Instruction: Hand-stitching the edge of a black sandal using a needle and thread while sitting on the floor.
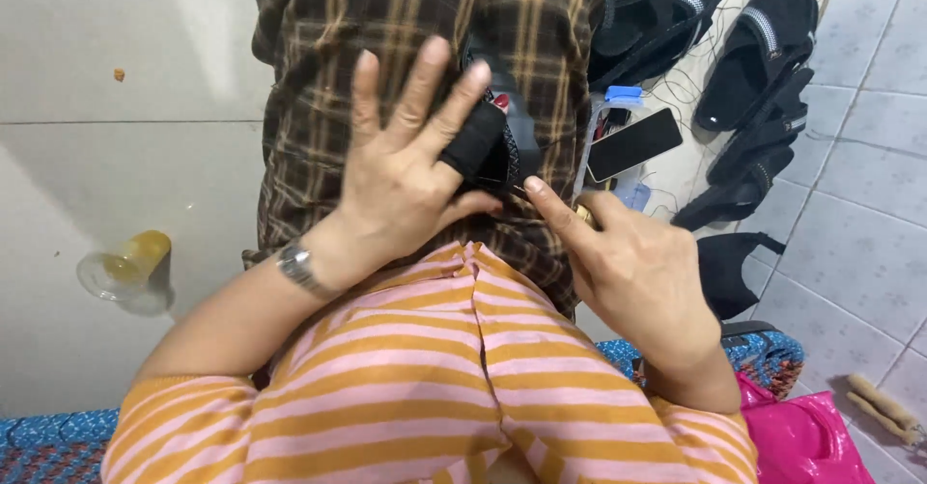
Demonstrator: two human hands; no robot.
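Observation:
My left hand (401, 170), with a metal watch on its wrist, rests on a brown plaid cloth (319, 79) over my lap. Its fingers are spread, and its thumb and forefinger grip a black sandal piece (483, 141). My right hand (632, 267), with a ring on one finger, pinches a thin needle (515, 191) whose tip touches the lower edge of that black piece. Both hands meet just above my pink and orange striped garment (463, 368).
Several black sandals (758, 55) lie on the tiled floor at the upper right, beside a dark phone (632, 143) and loose thread. A plastic cup (126, 267) lies tipped at the left. A pink bag (806, 436) and a blue woven mat (53, 445) are near me.

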